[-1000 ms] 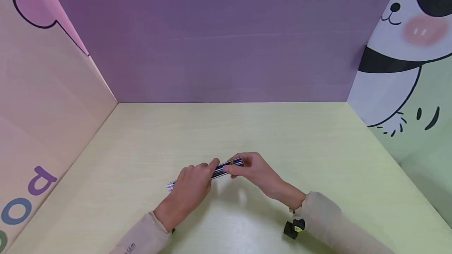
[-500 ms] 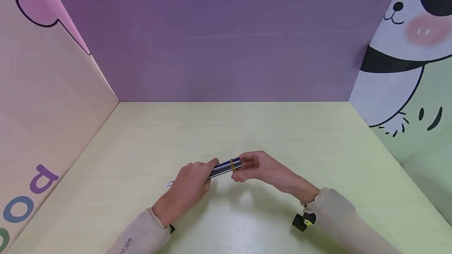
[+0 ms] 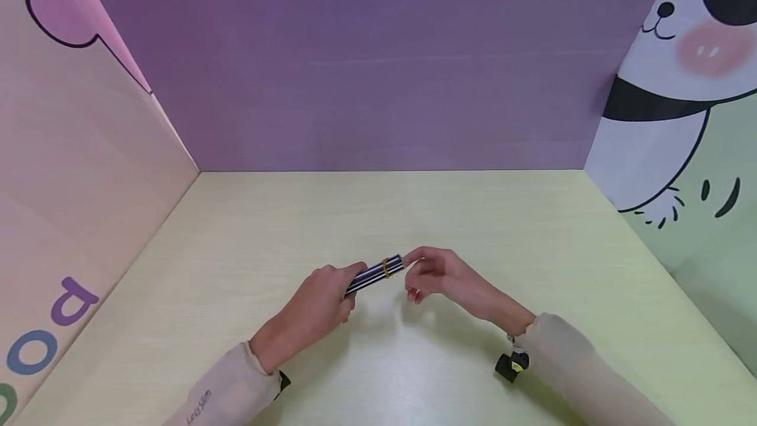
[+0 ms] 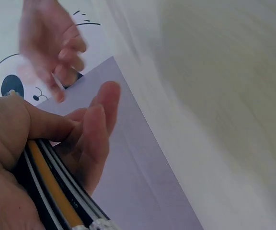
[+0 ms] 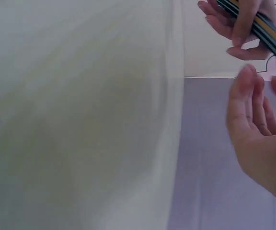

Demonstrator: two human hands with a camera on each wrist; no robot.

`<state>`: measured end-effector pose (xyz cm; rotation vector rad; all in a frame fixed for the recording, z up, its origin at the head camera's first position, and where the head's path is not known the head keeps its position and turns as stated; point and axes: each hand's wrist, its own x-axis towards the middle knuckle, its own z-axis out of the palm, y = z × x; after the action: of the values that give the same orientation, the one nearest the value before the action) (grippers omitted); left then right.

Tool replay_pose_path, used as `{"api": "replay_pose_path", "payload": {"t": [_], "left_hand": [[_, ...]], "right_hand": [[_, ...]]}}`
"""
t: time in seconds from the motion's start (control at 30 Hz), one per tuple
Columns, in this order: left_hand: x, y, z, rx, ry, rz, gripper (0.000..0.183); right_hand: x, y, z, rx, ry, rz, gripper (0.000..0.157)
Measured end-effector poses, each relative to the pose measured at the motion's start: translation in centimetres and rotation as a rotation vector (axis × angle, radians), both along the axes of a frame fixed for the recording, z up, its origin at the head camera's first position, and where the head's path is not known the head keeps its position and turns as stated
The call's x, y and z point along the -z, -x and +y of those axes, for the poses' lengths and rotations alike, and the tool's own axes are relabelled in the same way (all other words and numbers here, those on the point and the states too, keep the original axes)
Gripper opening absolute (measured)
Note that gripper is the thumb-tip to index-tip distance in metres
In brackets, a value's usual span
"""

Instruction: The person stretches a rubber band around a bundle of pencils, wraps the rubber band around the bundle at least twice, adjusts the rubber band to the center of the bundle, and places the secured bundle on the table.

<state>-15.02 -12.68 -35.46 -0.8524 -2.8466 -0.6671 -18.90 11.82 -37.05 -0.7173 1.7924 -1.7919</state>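
Note:
My left hand [image 3: 319, 294] grips a bundle of striped pencils [image 3: 371, 275] above the table, its far end tilted up to the right. A yellow rubber band [image 3: 386, 268] circles the bundle near that end. Dark, white and orange stripes show on the pencils [image 4: 51, 184] in the left wrist view, with silvery ends at the bottom edge. Beside the banded end is my right hand [image 3: 446, 281], its index fingertip right at the pencil tips and the other fingers loosely bent. In the right wrist view the right hand [image 5: 258, 139] holds nothing, fingers and thumb apart.
Under both hands spreads a pale wooden table [image 3: 284, 215]. A purple panel [image 3: 378, 71] stands at its back, a pink one [image 3: 89, 150] at the left, and a green one with a panda drawing [image 3: 710, 150] at the right. A small black device [image 3: 511, 367] hangs at the right wrist.
My right hand has let go of the banded end and drawn back to the right, its fingers loosening. The left hand keeps its grip, and the bundle's right end has risen slightly.

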Motion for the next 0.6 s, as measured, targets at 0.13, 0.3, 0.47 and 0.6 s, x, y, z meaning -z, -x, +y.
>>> {"api": "replay_pose_path", "payload": {"t": [0.13, 0.3, 0.47, 0.6], "left_hand": [[0.1, 0.4, 0.2, 0.008, 0.072, 0.058, 0.025], [-0.1, 0.5, 0.5, 0.03, 0.079, 0.058, 0.02], [-0.5, 0.3, 0.8, 0.057, 0.067, 0.005, 0.02], [-0.5, 0.2, 1.3, 0.079, 0.04, -0.074, 0.022]], "right_hand": [[-1.7, -0.7, 0.0, 0.082, -0.009, 0.182, 0.034], [-3.8, -2.2, -0.5, 0.148, -0.12, 0.354, 0.027], [-5.0, -3.2, -0.8, 0.173, -0.128, 0.39, 0.024], [-5.1, -3.5, -0.4, 0.182, -0.125, 0.422, 0.024]]}}
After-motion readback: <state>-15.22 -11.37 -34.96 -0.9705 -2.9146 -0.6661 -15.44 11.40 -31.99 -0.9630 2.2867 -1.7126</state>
